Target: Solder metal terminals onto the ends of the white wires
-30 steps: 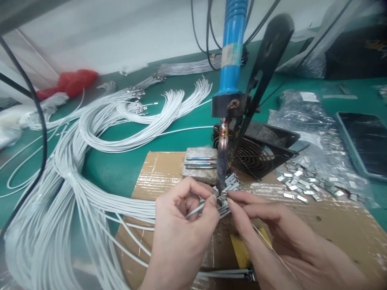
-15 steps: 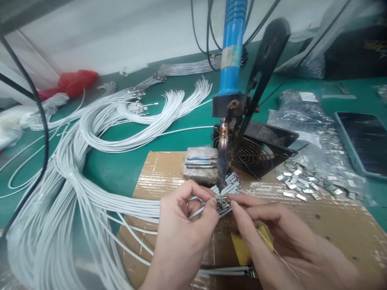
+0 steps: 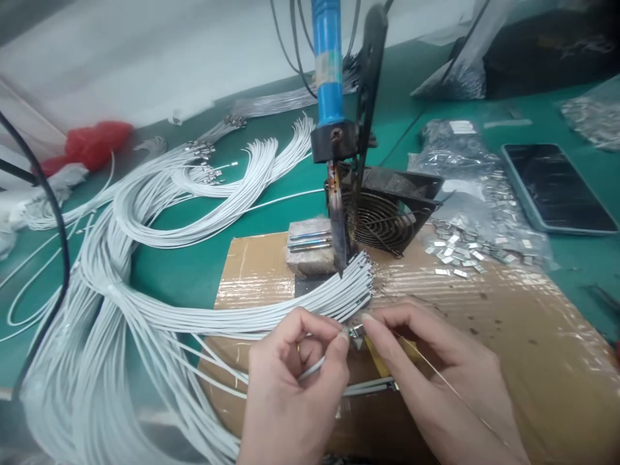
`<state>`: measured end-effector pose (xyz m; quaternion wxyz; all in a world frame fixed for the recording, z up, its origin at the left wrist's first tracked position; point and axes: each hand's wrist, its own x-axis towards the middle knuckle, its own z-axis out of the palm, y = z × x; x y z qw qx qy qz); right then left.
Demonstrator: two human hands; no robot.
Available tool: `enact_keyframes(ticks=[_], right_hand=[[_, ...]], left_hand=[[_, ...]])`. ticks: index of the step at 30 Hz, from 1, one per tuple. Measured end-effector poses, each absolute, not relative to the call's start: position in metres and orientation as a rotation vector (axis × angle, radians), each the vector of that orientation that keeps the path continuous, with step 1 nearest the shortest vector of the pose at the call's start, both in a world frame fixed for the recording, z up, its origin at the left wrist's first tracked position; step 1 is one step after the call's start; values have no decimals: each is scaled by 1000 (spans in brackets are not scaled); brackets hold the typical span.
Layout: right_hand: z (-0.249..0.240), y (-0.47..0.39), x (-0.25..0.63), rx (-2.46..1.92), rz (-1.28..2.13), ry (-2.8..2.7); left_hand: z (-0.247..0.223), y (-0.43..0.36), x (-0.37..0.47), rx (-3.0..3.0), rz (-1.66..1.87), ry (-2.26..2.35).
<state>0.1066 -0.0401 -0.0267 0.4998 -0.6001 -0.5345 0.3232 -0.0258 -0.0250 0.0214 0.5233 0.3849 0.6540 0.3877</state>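
My left hand (image 3: 303,381) pinches a white cable (image 3: 312,368) close to its end, where a small metal connector (image 3: 356,332) sticks out between my two hands. My right hand (image 3: 426,368) is closed with thumb and forefinger together beside that connector, and a thin solder wire (image 3: 455,391) runs back from its fingers across the palm. Above and a little behind the fingertips, the dark tip of a blue-handled soldering iron (image 3: 328,71) points down in its clamp. It stands apart from the connector. A thick bundle of white cables (image 3: 271,318) lies just behind my left hand.
A grey block (image 3: 310,248) with metal rods and a black fan (image 3: 387,213) stand behind the hands on cardboard (image 3: 252,268). Small metal pieces (image 3: 455,248), plastic bags (image 3: 455,161) and a phone (image 3: 557,187) are at the right. Red plastic (image 3: 99,145) lies back left.
The view has shifted. Both hands and the connector are now lower than the iron's tip and farther from it, nearer the front. The cable bundle's ends behind them show more fully.
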Motion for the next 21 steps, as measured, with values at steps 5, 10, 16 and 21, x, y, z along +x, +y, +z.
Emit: enact_keyframes(ticks=[5,10,16,21], right_hand=[[-25,-46,104,-1426,917,-1153],[-24,-51,103,-1403,956,-1110],[-25,-53,103,-1435,917,-1150],[-26,-54,105,-1435,845,-1208]], left_hand=[[26,-35,-31,1022,819,1608],[28,-40,-31,1066,809,1614],[27,-41,-30,1051,824,1623],[27,-41,-29,1035,824,1649]])
